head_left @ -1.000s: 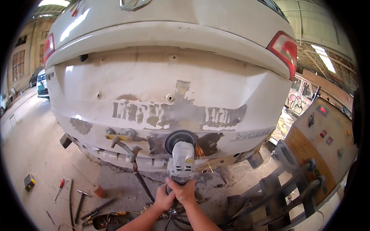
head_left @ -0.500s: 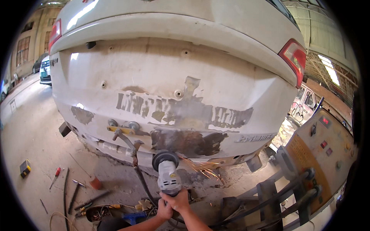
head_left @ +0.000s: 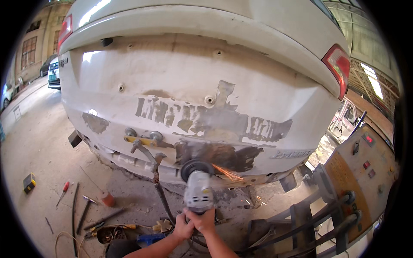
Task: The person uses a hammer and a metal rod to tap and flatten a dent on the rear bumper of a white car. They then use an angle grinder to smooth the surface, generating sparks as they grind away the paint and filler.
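Observation:
An angle grinder (head_left: pixel 199 193) with a pale grey body points away from me. Its black round guard and disc (head_left: pixel 196 168) meet the lower edge of the white car's tailgate (head_left: pixel 172 69), and orange sparks (head_left: pixel 228 173) spray to the right. My left hand (head_left: pixel 183 228) and my right hand (head_left: pixel 202 220) are closed together round the grinder's rear end. Just above the disc lies a dark bare patch (head_left: pixel 215 155) on the panel. Higher up, paint is scraped off in grey streaks (head_left: pixel 221 122).
A yellow clamp bar (head_left: pixel 140 140) is fixed to the panel at left, with a thick cable (head_left: pixel 162 200) hanging from it. A welding machine (head_left: pixel 361 176) with heavy cables stands at right. Hammer (head_left: pixel 84 213), screwdriver (head_left: pixel 63 192) and tape measure (head_left: pixel 29 182) lie on the left floor.
The grinder has moved slightly up and to the right, with both hands still round it. Its sparks now leave from higher on the panel. The whole view has shifted a little.

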The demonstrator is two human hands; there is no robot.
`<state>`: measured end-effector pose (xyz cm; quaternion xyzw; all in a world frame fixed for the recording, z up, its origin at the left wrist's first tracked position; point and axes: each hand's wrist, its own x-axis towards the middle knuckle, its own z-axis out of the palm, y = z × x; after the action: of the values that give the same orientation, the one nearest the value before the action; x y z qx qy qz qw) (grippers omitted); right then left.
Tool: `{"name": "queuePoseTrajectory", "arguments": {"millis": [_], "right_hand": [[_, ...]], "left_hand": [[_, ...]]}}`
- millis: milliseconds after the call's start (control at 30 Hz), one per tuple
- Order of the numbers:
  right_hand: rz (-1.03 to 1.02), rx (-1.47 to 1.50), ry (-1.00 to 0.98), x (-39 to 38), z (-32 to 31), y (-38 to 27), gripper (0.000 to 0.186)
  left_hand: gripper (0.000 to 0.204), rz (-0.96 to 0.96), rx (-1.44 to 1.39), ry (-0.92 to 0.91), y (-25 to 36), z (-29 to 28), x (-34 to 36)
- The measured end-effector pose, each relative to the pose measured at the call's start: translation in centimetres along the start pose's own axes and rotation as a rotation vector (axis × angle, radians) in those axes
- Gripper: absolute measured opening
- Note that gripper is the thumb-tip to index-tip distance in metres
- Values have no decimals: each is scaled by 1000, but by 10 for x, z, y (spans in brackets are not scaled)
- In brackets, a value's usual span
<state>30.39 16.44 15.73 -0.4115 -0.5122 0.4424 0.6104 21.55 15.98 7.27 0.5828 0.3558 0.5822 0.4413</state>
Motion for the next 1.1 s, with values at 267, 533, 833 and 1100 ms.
{"name": "queuePoseTrajectory", "arguments": {"millis": [267, 533, 833, 1100], "right_hand": [[49, -6, -16, -9, -6, 15, 27], [142, 46, -20, -15, -12, 19, 39], [101, 43, -54, -14, -18, 27, 36], [144, 46, -40, -14, -21, 18, 38]], "left_hand": [[53, -102, 83, 37, 6, 2, -16], [53, -58, 79, 61, -1, 4, -18], [56, -139, 105, 62, -4, 3, -24], [56, -108, 158, 46, 10, 7, -18]]}}
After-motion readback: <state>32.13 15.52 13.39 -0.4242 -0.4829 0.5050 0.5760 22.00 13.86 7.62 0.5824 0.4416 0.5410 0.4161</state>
